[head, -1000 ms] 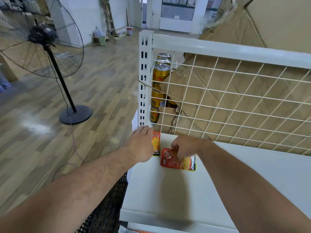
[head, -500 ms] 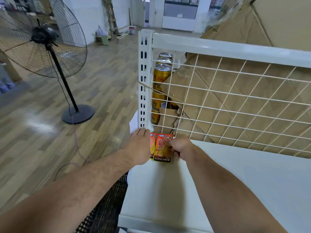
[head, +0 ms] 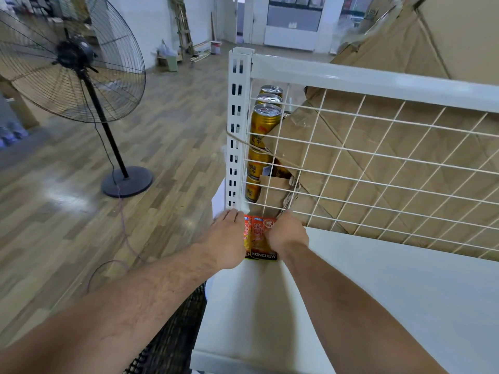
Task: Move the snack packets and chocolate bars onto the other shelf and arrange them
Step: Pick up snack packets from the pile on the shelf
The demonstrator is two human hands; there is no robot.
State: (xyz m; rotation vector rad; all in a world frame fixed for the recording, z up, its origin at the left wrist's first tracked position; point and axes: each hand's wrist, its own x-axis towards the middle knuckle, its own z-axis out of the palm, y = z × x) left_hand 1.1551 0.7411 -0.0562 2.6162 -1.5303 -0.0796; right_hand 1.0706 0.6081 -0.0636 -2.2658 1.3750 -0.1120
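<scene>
Two snack packets (head: pixel 255 238) sit side by side in the far left corner of the white shelf (head: pixel 351 292), their far ends up against the wire mesh back panel (head: pixel 378 163). I cannot tell whether they lie flat or lean on it. Both are orange-red with a black band at the near end; the right-hand packet (head: pixel 260 240) reads KONCHEW.

Left hand (head: pixel 226 238): fingers straight, pointing toward the slotted upright post (head: pixel 237 130), its side against the left-hand packet (head: pixel 247 234), which it mostly covers.

Right hand (head: pixel 287 233): fingers curled over the right edge of the right-hand packet, gripping it. The fingertips are hidden from me.

Behind the mesh I see gold drink cans (head: pixel 266 122) stacked next to the post, with flattened cardboard (head: pixel 405 184) filling the space to their right.

Off the shelf's left side, a black pedestal fan (head: pixel 73 63) stands on the wood floor (head: pixel 175 130).
</scene>
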